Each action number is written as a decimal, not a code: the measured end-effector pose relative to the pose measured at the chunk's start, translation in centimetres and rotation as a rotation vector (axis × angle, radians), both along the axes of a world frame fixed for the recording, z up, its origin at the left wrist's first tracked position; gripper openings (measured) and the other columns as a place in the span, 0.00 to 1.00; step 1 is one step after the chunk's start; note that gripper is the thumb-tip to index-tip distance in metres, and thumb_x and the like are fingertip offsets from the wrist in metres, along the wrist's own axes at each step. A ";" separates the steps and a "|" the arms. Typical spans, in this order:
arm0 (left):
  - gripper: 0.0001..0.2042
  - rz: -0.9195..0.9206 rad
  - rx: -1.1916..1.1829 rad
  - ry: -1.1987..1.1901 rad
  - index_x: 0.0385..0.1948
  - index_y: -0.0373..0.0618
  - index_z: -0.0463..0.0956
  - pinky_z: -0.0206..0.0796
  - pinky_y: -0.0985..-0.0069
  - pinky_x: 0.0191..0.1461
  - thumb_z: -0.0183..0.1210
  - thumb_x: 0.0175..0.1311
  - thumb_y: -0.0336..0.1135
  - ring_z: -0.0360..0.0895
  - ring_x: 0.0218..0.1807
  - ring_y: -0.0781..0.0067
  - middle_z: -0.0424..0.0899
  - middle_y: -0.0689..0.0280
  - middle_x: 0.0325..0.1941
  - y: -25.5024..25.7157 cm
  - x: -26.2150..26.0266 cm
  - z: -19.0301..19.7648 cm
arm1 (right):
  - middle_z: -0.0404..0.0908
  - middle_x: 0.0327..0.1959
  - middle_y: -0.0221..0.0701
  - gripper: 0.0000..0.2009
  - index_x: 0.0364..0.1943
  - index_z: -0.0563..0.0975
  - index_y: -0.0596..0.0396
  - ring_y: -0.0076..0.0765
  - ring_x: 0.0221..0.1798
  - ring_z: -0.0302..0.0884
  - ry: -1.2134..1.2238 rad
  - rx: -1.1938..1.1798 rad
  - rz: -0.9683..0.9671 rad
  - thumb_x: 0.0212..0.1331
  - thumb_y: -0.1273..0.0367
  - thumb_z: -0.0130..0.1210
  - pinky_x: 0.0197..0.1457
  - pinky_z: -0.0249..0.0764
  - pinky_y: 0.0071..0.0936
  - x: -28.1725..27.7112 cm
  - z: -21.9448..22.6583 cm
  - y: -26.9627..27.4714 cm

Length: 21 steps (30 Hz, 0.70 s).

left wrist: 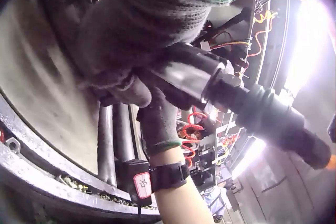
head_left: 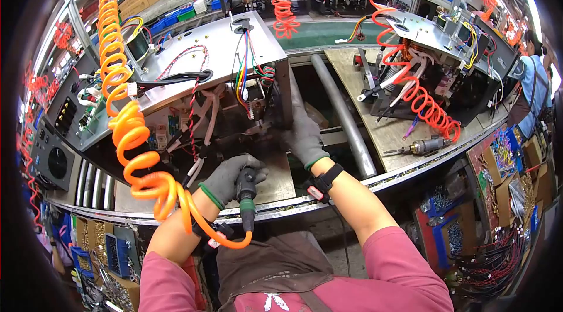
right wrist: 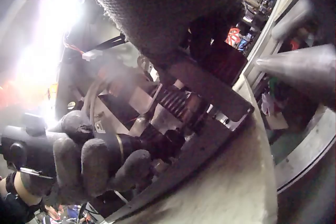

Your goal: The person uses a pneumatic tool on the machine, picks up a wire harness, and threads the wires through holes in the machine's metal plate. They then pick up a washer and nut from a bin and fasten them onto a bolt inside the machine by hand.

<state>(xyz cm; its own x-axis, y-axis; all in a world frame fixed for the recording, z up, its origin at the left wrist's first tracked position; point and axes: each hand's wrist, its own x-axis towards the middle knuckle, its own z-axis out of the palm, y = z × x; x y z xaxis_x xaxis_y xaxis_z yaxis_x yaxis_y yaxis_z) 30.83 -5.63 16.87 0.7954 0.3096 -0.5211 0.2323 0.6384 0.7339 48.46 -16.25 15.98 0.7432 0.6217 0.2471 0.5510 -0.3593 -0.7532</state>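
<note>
In the head view, my gloved left hand (head_left: 231, 178) wraps its fingers around an air screwdriver (head_left: 247, 197), fed by an orange coiled hose (head_left: 141, 159). The tool points into the open underside of a metal machine housing (head_left: 205, 54). Seen from the right wrist, the left hand's curled fingers (right wrist: 97, 158) circle the black tool body (right wrist: 31, 148), whose front end lies by the inner parts. My gloved right hand (head_left: 305, 139) is at the housing's right side panel (head_left: 284, 95); its fingertips are hidden in shadow, so I cannot tell how they grip.
Bare wires hang from the housing, including a rainbow bundle (head_left: 243, 71). To the right, a second machine (head_left: 434, 48) stands on a wooden board (head_left: 363, 89), with another air tool (head_left: 425, 146) lying before it. Metal rollers (head_left: 346, 115) run between. Another person (head_left: 531, 86) stands far right.
</note>
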 end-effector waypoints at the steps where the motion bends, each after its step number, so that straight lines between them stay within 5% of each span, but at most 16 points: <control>1: 0.04 -0.004 0.006 0.002 0.32 0.35 0.69 0.81 0.75 0.41 0.52 0.56 0.24 0.81 0.42 0.61 0.76 0.52 0.43 0.0 0.1 0.0 | 0.76 0.49 0.42 0.41 0.62 0.60 0.42 0.52 0.48 0.76 -0.069 0.031 -0.011 0.40 0.62 0.69 0.50 0.73 0.42 0.1 -0.5 0.3; 10: 0.09 0.089 0.008 0.039 0.36 0.30 0.70 0.81 0.75 0.39 0.55 0.55 0.26 0.81 0.40 0.61 0.77 0.50 0.40 -0.4 0.1 0.6 | 0.76 0.48 0.40 0.43 0.63 0.59 0.50 0.49 0.48 0.76 -0.157 0.095 0.008 0.39 0.62 0.69 0.48 0.73 0.39 0.8 -2.1 1.1; 13: 0.04 0.106 -0.058 0.059 0.33 0.36 0.68 0.82 0.73 0.39 0.51 0.56 0.24 0.81 0.41 0.59 0.74 0.51 0.43 -0.4 -0.1 1.1 | 0.76 0.48 0.40 0.43 0.63 0.59 0.49 0.49 0.48 0.76 -0.186 0.085 0.000 0.38 0.63 0.69 0.48 0.73 0.39 1.1 -2.8 1.5; 21: 0.09 -0.032 0.139 0.032 0.30 0.40 0.71 0.70 0.82 0.23 0.53 0.58 0.36 0.76 0.26 0.76 0.77 0.64 0.26 0.2 -0.7 0.3 | 0.75 0.49 0.41 0.41 0.62 0.60 0.49 0.49 0.48 0.75 -0.089 0.017 -0.005 0.39 0.63 0.69 0.49 0.72 0.40 0.3 -1.7 0.8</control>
<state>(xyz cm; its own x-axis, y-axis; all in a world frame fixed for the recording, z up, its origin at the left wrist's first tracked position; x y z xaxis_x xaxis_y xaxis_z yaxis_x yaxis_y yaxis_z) 30.17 -5.38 17.17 0.7899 0.3548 -0.5002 0.2756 0.5232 0.8064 48.76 -15.49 14.25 0.7210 0.6130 0.3230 0.6143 -0.3497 -0.7074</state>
